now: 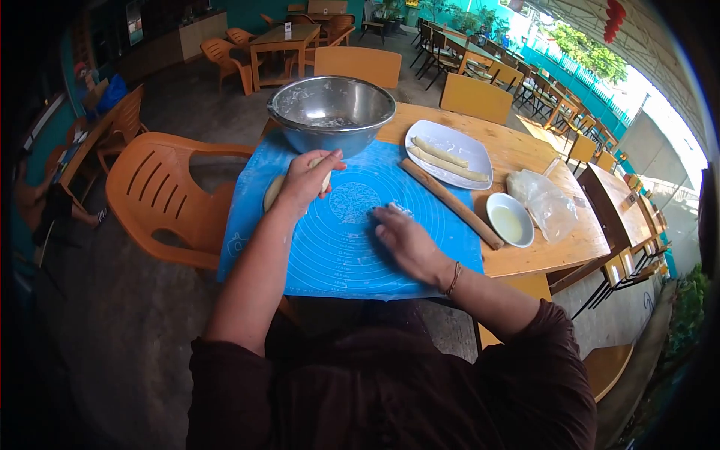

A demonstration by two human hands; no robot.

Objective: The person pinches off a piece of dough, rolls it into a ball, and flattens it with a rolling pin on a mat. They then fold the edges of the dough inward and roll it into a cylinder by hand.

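My left hand (304, 182) is closed around a piece of pale dough (325, 174) above the left part of the blue baking mat (330, 277). Just left of that hand, partly hidden by it, more dough (272, 193) lies on the mat. My right hand (407, 241) is over the mat right of its floured centre, fingers extended and holding nothing I can see. White flour shows by its fingertips. A wooden rolling pin (454, 204) lies slantwise along the mat's right side.
Behind the mat's left part stands a flour-smeared metal bowl (330, 112). A white plate (484, 161) bears rolled dough strips (446, 157). To the right are a small bowl (511, 220) of pale liquid and a plastic bag (544, 202). An orange chair (169, 195) stands at the left.
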